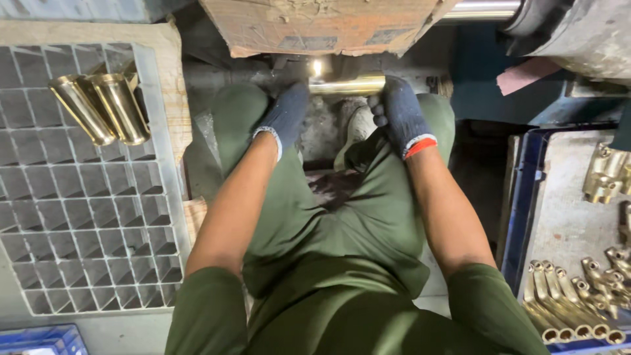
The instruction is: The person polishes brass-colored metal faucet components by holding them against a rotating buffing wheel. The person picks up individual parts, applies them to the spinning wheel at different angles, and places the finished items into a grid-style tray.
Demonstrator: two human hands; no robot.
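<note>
You are sitting with your knees apart, and both gloved hands are reaching forward to a shiny brass tube (346, 85) lying crosswise just under the edge of a worn cardboard box (315, 26). Your left hand (286, 115) is closing on the tube's left end, though the glove is hiding the grip itself, so I cannot tell how tightly it is holding. Your right hand (397, 112) is wrapping over the tube's right end, fingers (377, 110) curled down around it. The two hands are staying well apart, one at each end, with the bright middle of the tube showing between them. To your left, a grey grid tray (98, 217) is holding two brass cups (102, 108) lying tilted side by side in its upper cells. To your right, a blue crate (522, 210) is carrying a heap of brass fittings (582, 299) near its lower edge and a few more fittings by its upper right corner.
</note>
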